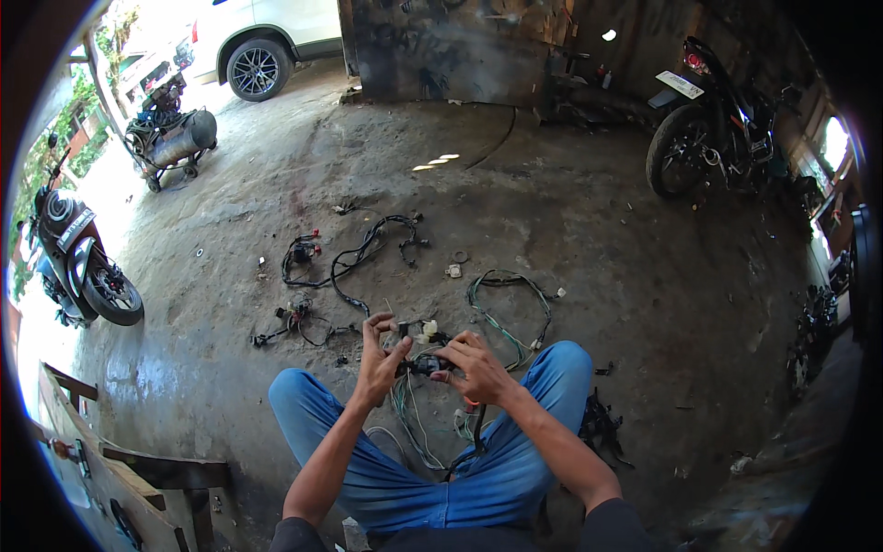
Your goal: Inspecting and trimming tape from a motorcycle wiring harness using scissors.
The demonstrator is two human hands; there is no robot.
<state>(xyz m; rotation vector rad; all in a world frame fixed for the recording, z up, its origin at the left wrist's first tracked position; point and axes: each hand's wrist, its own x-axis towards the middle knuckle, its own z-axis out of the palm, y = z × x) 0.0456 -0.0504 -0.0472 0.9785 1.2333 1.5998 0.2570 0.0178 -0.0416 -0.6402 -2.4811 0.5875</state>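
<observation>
A person in blue jeans sits on a workshop's concrete floor, knees apart, both hands raised betw. them over a wiring harness. The left hand has thumb & forefinger fingers pinched closed on a small connector at the harness's upper end, w/ a white plug just beside it; the right hand is curled closed around a black connector block, gripping it, the two hands nearly touching. From the block, green & pale wires hang down betw. the thighs & pool on the floor near the person's lap. Just beyond the right knee, a loop of green cable lies on the floor, touching the jeans' edge. Further out toward the floor's middle, a black wire loom w/ red connectors sprawls, & a smaller tangle sits nearer the left knee. Black parts lie just beside the right thigh. At the floor's far right corner stands a dark motorcycle; at the left edge a scooter; near the far left corner an air compressor on wheels, w/ a white car beyond it in sunlight. Wooden planks lie at the near left corner.
</observation>
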